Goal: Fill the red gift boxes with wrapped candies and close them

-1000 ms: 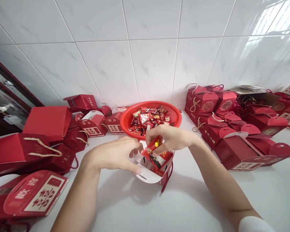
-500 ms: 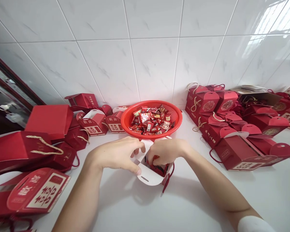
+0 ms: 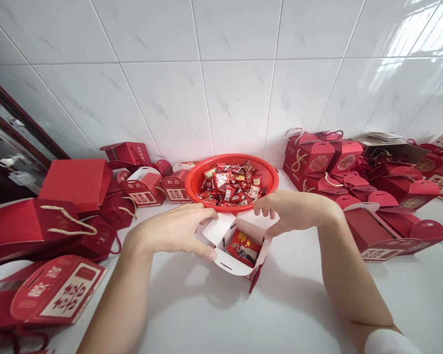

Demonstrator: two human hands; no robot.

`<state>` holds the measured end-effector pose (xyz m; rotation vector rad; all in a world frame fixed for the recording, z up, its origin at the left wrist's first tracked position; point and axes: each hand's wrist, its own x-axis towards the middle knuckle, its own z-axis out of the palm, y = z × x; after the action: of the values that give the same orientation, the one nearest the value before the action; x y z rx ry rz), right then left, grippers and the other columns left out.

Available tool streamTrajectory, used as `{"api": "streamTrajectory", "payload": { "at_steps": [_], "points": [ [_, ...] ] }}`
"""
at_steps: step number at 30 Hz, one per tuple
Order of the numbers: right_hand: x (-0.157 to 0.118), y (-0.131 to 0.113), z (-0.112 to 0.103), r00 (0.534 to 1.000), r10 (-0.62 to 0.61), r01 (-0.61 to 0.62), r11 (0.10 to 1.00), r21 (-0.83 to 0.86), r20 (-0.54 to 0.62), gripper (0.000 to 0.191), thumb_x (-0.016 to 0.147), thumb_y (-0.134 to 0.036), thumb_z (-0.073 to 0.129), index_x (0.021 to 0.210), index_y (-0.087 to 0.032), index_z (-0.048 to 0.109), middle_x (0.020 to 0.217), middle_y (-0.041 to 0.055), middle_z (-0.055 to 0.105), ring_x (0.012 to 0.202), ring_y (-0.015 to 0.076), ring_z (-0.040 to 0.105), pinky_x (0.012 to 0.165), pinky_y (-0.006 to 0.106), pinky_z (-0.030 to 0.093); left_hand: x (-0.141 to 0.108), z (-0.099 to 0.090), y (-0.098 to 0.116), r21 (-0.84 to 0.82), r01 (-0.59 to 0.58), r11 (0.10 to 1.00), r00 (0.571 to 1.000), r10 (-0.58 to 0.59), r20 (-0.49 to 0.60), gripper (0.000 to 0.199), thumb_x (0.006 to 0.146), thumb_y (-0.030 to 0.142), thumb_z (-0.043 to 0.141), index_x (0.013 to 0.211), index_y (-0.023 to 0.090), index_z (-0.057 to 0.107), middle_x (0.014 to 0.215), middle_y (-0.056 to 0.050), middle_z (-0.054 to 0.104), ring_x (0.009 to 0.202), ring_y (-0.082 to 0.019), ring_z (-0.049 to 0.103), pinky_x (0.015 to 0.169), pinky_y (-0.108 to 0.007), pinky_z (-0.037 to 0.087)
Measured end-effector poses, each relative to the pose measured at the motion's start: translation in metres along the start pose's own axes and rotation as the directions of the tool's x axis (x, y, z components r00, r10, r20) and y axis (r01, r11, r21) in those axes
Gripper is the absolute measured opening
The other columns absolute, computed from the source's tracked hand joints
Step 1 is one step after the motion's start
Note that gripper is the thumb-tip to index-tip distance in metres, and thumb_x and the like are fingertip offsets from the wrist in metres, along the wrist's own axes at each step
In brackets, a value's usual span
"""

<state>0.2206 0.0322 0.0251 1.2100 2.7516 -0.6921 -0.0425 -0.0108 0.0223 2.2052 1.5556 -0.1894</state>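
Note:
A small red gift box (image 3: 259,269) with a white inside stands with its top flaps spread, in front of the candy basket. Inside it lies a packet in a red and dark printed wrapper (image 3: 242,246). My left hand (image 3: 177,228) is curled about the left flap, its thumb on the front flap and its fingers farther back. On the other side, my right hand (image 3: 295,211) has its thumb at the right wall and bent fingers over the back corner. A dark red cord hangs at the box's front right.
A red plastic basket (image 3: 269,172) full of wrapped candies (image 3: 227,184) stands against the tiled wall. Red gift boxes with cord handles crowd the left (image 3: 72,184) and the right (image 3: 369,226). A cardboard carton (image 3: 395,150) sits at the back right.
My right hand has come up out of the box and moved to its right side, baring the packet inside. The left hand stays at the left flap.

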Motion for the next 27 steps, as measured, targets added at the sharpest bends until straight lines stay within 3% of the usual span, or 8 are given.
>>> {"api": "streamTrajectory", "payload": {
  "at_steps": [7,12,18,23,27],
  "points": [
    [-0.002,0.007,-0.004,0.994,0.022,-0.029,0.997,0.067,0.104,0.053,0.063,-0.042,0.086,0.104,-0.019,0.063,0.112,0.0085,0.067,0.090,0.0228,0.065,0.065,0.028,0.045,0.000,0.003,0.006,0.039,-0.036,0.999,0.996,0.033,0.083,0.068,0.066,0.062,0.075,0.122,0.024,0.065,0.118,-0.006,0.065,0.110,-0.028,0.058,0.084,-0.028,0.045],
    [-0.003,0.004,-0.003,0.995,0.028,-0.033,0.998,0.051,0.100,0.058,0.062,-0.050,0.086,0.104,-0.018,0.062,0.113,0.0093,0.066,0.087,0.0222,0.065,0.061,0.027,0.044,-0.007,0.007,0.012,0.027,-0.044,0.999,0.995,0.042,0.087,0.065,0.066,0.058,0.078,0.121,0.025,0.067,0.112,-0.004,0.064,0.102,-0.026,0.060,0.081,-0.027,0.045],
    [0.009,-0.004,0.006,0.988,0.109,-0.103,0.993,-0.057,0.106,0.057,0.067,-0.055,0.082,0.105,-0.019,0.061,0.107,0.0093,0.066,0.086,0.0237,0.064,0.056,0.028,0.041,-0.013,0.007,0.023,0.012,-0.091,0.996,0.993,0.089,0.075,0.039,0.076,0.049,0.074,0.107,0.026,0.073,0.104,-0.003,0.061,0.097,-0.024,0.060,0.078,-0.028,0.044],
    [0.020,-0.014,0.013,0.971,0.239,-0.230,0.956,-0.180,0.030,0.063,0.064,-0.053,0.084,0.110,-0.017,0.061,0.106,0.0114,0.064,0.087,0.0256,0.064,0.056,0.028,0.039,-0.009,0.011,0.031,-0.029,-0.200,0.979,0.978,0.202,0.047,0.032,0.080,0.042,0.073,0.109,0.029,0.074,0.102,-0.002,0.059,0.096,-0.022,0.061,0.077,-0.027,0.045],
    [0.023,-0.018,0.016,0.966,0.259,-0.252,0.942,-0.221,0.002,0.065,0.064,-0.051,0.085,0.113,-0.015,0.061,0.102,0.0107,0.065,0.088,0.0260,0.066,0.058,0.027,0.039,-0.002,0.017,0.035,-0.041,-0.361,0.932,0.928,0.363,0.082,0.044,0.079,0.042,0.074,0.122,0.030,0.071,0.112,-0.005,0.061,0.103,-0.025,0.063,0.084,-0.029,0.048]
  ]
}}
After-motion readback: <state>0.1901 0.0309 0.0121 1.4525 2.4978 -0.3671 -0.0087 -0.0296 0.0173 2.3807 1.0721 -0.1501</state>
